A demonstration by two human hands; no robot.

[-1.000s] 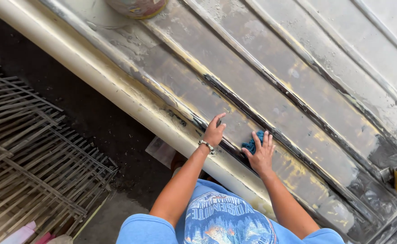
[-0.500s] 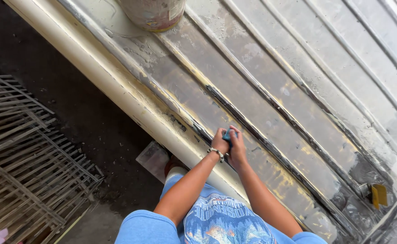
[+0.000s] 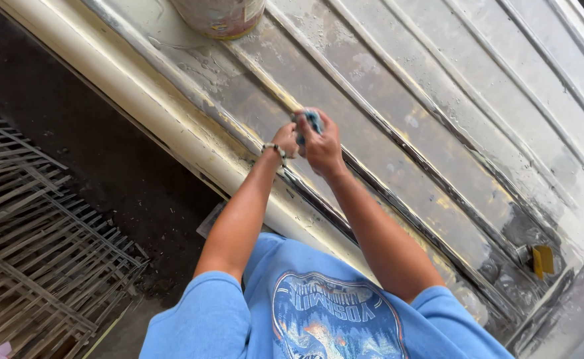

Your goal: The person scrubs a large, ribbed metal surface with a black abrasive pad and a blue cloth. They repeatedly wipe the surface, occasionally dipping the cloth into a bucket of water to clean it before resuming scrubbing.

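Panel: a large ribbed metal panel [image 3: 438, 100], pale and worn, is laid across the scene from far left to near right; dark streaks and yellowish patches are seen along its ribs.
Edge rail: a cream rounded rail [image 3: 139, 93] is run along the left side of the panel, next to the dark ground.
Grating: a metal grating [image 3: 32, 233] of thin bars is laid on the ground at the near left, well apart from the hands.
Shirt: a blue printed shirt [image 3: 325, 312] is seen at the near edge, with both bare forearms reached out from it toward the panel.
Bucket: the base of a stained bucket [image 3: 219, 16] is set on the panel at the far edge, well beyond the hands.
Right hand: the right hand [image 3: 322, 143] is closed tightly around a blue cloth, above a rib at the middle of the panel.
Left hand: the left hand [image 3: 285, 138] is curled and pressed against the right hand; whether the cloth is gripped by it cannot be told. A beaded bracelet [image 3: 275, 149] is worn at its wrist.
Cloth: the blue cloth [image 3: 312, 119] is bunched, and only a small part is shown above the right hand's fingers.
Scraper: a small yellow scraper [image 3: 541, 259] is laid on the panel at the near right, well apart from the hands.
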